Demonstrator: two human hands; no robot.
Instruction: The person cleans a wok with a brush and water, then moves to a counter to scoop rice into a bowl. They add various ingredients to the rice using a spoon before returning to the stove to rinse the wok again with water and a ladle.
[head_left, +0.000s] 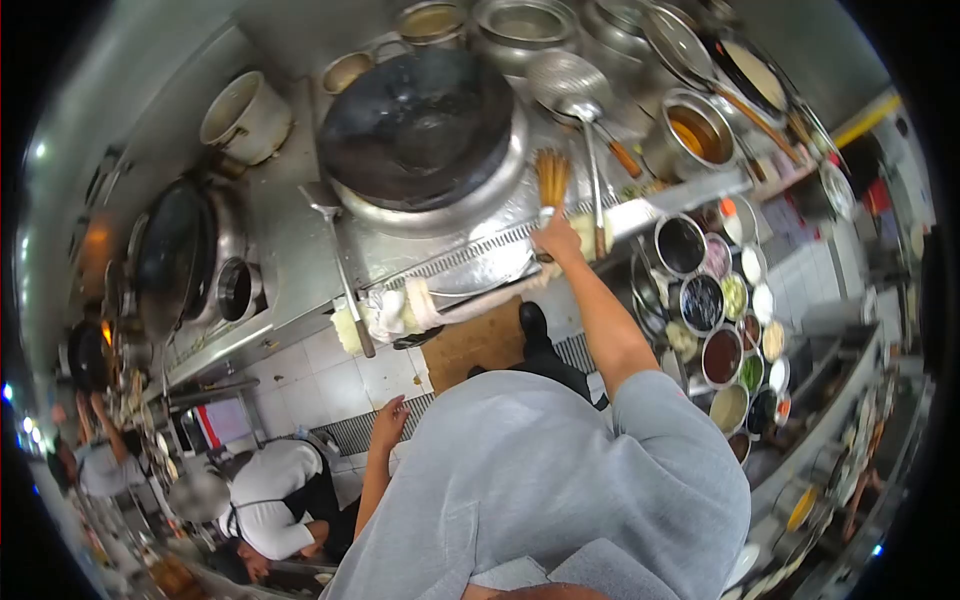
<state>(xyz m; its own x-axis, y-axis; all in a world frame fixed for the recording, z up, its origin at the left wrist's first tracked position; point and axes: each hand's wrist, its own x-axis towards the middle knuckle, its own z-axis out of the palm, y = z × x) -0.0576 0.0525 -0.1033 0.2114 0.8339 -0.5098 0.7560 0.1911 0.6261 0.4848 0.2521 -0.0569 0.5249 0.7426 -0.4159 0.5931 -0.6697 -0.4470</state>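
Note:
My right hand (557, 240) is closed around the lower end of a bamboo wok brush (551, 180), whose bristles point away from me over the steel stove top (300, 240). Left of the brush, a large dark wok (420, 130) sits on a round metal burner ring. A ladle (333, 225) lies left of that wok, its handle reaching over the front edge. Just right of my hand rests a perforated skimmer (570, 85) with a long handle. My left hand (389, 424) hangs low by my side, its fingers loosely apart with nothing in them.
Several bowls of sauces and chopped ingredients (722, 355) stand at the right. A pot with amber liquid (700, 135) is at the back right. Folded cloths (405, 308) lie along the stove's front edge. Another person (275, 490) bends over at the lower left.

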